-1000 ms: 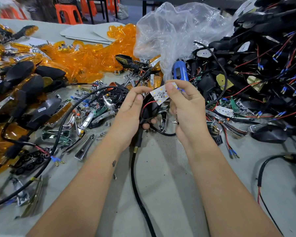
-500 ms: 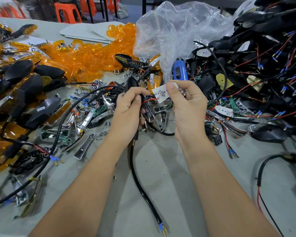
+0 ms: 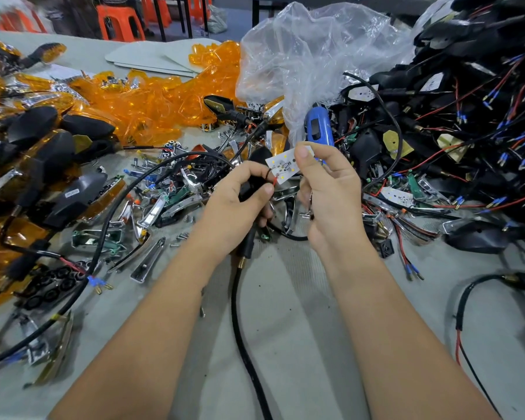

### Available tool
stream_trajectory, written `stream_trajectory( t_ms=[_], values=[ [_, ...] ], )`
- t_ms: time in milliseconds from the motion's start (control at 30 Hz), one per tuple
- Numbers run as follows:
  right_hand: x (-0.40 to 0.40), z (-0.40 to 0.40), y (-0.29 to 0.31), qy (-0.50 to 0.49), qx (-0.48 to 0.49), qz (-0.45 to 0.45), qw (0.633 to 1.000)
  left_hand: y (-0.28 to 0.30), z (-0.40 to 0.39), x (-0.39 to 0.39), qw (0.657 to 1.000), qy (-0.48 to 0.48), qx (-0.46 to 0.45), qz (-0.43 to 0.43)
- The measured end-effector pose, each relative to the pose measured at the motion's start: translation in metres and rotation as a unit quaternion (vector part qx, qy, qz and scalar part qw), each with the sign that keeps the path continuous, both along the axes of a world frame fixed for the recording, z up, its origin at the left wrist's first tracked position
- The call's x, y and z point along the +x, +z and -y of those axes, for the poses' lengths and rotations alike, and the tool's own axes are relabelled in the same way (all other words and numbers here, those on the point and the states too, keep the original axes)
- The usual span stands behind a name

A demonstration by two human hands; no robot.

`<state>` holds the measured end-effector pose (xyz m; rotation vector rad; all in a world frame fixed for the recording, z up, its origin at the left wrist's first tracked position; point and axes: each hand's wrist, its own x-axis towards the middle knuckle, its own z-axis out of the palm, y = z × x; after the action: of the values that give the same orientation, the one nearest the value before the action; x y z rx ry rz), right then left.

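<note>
Left hand (image 3: pixel 240 201) is curled round a black lamp housing (image 3: pixel 248 189), gripping it at the stem end. Its black cable (image 3: pixel 240 313) hangs down over the tabletop (image 3: pixel 303 301) toward the person. Right hand (image 3: pixel 331 189) pinches a small white LED board (image 3: pixel 281 169), thumb on its right end. The board is held in the air between both hands, just above and right of the left thumb. Its long axis runs roughly left-right, with the left end lower. Short red wires (image 3: pixel 274 181) run from that lower left end into the housing, so the wired end faces the left hand. Judgement: seating the board means moving it down-left into the housing, so the right hand does the travel while the left steadies. Behind are a blue tool (image 3: pixel 317 128), a clear plastic bag (image 3: pixel 309 56) and orange lenses (image 3: pixel 152 104).
</note>
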<state>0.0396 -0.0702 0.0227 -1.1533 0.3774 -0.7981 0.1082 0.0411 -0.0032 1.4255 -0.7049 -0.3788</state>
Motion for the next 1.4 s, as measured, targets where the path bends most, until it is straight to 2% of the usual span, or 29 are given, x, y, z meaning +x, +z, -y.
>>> stream_trajectory(
  t_ms=[200,300,400,533,667,833,1233,1400],
  values=[
    [-0.001,0.005,0.001,-0.009,-0.121,-0.046,0.992,0.008,0.003,-0.002,0.978,-0.034,-0.085,-0.185],
    [-0.002,0.004,0.002,-0.006,-0.150,-0.048,0.987,0.009,0.001,-0.001,0.970,-0.042,-0.091,-0.220],
    [-0.002,0.002,0.003,-0.005,-0.170,-0.059,0.984,0.009,0.001,-0.002,0.973,-0.030,-0.069,-0.219],
    [-0.002,0.003,0.003,-0.031,-0.206,-0.077,0.975,0.009,0.001,0.000,0.969,-0.029,-0.102,-0.224],
    [-0.003,0.005,0.001,-0.039,-0.215,-0.070,0.973,0.009,-0.002,-0.003,0.975,-0.028,-0.076,-0.209],
    [-0.001,0.003,-0.002,-0.036,-0.240,-0.079,0.967,0.007,0.001,-0.001,0.968,-0.052,-0.088,-0.229],
    [0.000,0.002,-0.002,-0.085,-0.249,-0.101,0.959,0.010,0.001,-0.010,0.967,-0.047,-0.065,-0.242],
    [0.001,0.005,-0.002,-0.042,-0.181,-0.108,0.977,0.010,-0.001,-0.010,0.968,-0.032,-0.073,-0.239]
  ],
)
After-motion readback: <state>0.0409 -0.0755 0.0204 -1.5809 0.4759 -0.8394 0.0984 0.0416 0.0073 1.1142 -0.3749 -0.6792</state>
